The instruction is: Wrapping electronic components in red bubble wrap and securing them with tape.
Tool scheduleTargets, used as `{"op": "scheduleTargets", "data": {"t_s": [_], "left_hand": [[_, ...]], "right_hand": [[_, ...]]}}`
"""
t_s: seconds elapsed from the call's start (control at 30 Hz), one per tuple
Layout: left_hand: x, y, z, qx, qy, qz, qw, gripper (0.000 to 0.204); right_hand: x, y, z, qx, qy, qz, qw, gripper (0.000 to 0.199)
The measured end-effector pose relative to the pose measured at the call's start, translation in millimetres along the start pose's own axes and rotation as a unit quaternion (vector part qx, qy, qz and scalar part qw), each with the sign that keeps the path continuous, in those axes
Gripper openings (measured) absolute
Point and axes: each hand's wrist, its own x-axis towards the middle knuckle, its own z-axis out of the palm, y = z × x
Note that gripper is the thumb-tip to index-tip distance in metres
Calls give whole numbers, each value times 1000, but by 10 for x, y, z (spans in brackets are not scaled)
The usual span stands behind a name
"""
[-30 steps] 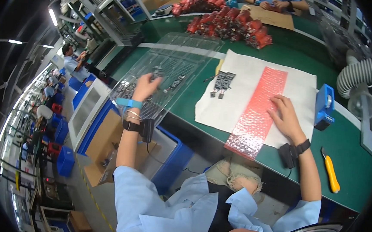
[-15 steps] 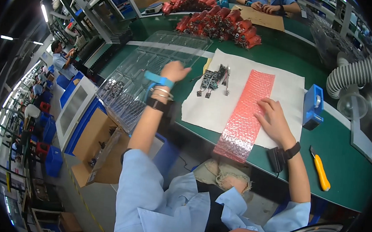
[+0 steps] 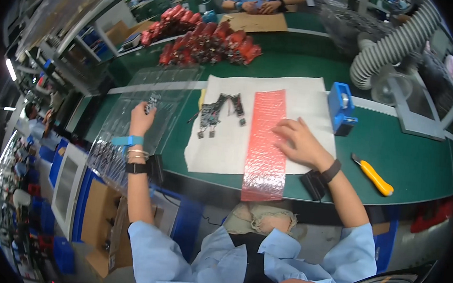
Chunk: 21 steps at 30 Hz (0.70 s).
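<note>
— 2 hands at work over the green table. Left hand?

— Raised above the clear plastic tray at the table's left edge, fingers pinched around 1 small dark part. Blue band and dark watch on that wrist.

— And the part's exact shape?

— Too small to tell; possibly a little circuit board, like the others.

— Others where?

— Lying in a loose cluster of small dark parts on the white sheet, upper left area of the sheet, well apart from the left hand. More of the same kind sitting in the tray's pockets, lower left.

— Right hand?

— Flat and open, palm down, fingers spread, pressing on the right edge of the red bubble wrap strip. Gripping nothing. Dark band on the wrist.

— Strip's position?

— Laid lengthwise down the sheet, near end hanging over the table's front edge.

— Anything right of that?

— Blue tape dispenser at the sheet's right edge. Yellow utility knife farther right on bare table, apart from the hand. Small black box just beside the right wrist at the table's edge.

— Farther back?

— Pile of red bundles across the table's far side, brown cardboard beyond, with another person's hands resting there. Grey ribbed hose at upper right.
</note>
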Motion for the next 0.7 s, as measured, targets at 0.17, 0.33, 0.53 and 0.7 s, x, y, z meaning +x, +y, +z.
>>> {"op": "scheduleTargets", "data": {"t_s": [0.17,0.33,0.53,0.7], "left_hand": [[-191,1460,-87,-207,-92,174,958,39],[-354,2231,516,-263,-276,288,879,39],[-508,2499,1261,-207,-210,358,886,38],[-511,2574,1333,-173,-205,365,892,40]], "right_hand": [[-186,-96,-125,12,-30,21,999,37],[-349,-305,-133,-5,-46,1,999,38],[-532,-408,-207,-40,-55,8,998,39],[-552,-387,-195,-31,-33,-2,999,38]]}}
